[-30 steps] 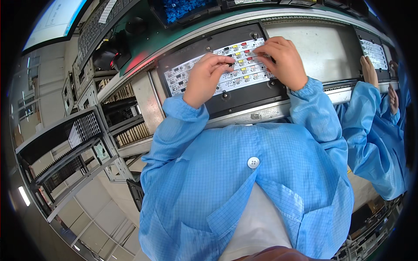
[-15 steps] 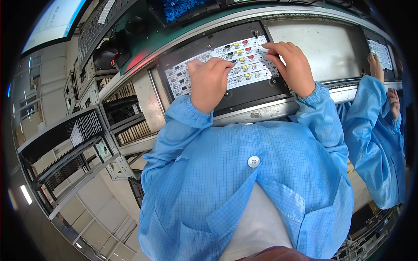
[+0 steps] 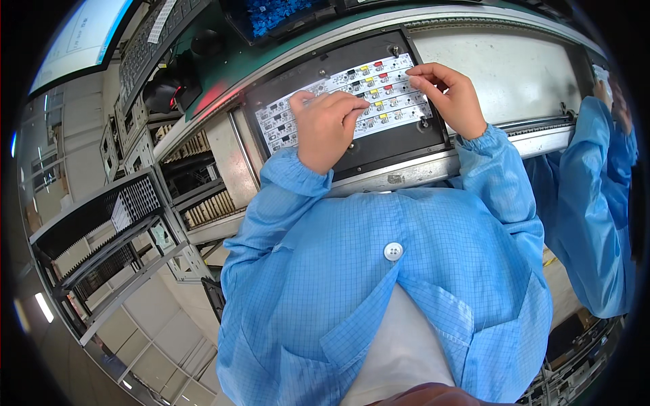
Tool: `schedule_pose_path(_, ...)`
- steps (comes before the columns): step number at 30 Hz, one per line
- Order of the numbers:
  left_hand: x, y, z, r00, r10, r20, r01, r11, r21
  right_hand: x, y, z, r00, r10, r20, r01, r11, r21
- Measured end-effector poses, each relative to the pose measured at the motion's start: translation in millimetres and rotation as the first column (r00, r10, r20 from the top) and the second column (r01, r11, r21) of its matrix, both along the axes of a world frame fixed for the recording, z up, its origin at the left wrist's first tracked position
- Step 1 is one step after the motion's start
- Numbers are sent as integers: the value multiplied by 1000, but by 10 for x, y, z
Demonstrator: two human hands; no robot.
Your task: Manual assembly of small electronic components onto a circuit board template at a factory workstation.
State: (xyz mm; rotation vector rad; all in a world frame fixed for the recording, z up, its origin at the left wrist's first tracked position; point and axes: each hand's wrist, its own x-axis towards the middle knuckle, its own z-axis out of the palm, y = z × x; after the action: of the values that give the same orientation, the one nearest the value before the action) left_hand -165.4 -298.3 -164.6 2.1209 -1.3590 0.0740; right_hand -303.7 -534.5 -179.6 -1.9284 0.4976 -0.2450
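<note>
A white circuit board panel (image 3: 405, 103) in long strips, with rows of black, yellow and red components, lies in a black carrier frame (image 3: 379, 153). My left hand (image 3: 326, 128) is over the panel's middle, thumb and forefinger pinched near a yellow component; anything between them is too small to see. That hand covers part of the strips. At the panel's right end is my right hand (image 3: 452, 100), its thumb and forefinger drawn together over the upper strips. What they hold, if anything, cannot be made out.
The carrier sits on a metal conveyor rail (image 3: 396, 178). Beyond it stands a black bin of small blue parts (image 3: 274, 17), with a keyboard (image 3: 159, 34) and screen at the far left. A slotted rack (image 3: 101, 230) stands left. A co-worker's blue sleeve (image 3: 582, 203) is at right.
My right thumb and forefinger have come closer together, and my left fingertips have shifted slightly right. The co-worker's hands and the carrier by them have moved farther right.
</note>
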Motion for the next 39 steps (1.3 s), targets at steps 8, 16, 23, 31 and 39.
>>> schedule_pose_path(8, 100, 4, -44, 997, -71, -40, 71, 997, 14, 11, -49, -158, 996, -31, 78, 14, 977, 214)
schedule_pose_path(16, 492, -106, 127, 999, -36, 9, 36, 998, -56, 5, -83, -210, 991, -55, 124, 11, 943, 333)
schedule_pose_path(23, 956, -272, 149, 918, -26, 395, -45, 984, 170, 15, 14, -49, 988, 7, 151, -45, 969, 244)
schedule_pose_path(31, 921, -279, 43, 977, 61, 206, -94, 983, 154, 90, 89, 30, 948, 268, 170, -142, 836, -530)
schedule_pose_path(39, 874, -188, 129, 995, 97, -22, -96, 994, 54, 88, 128, 7, 947, 273, 171, -125, 800, -586)
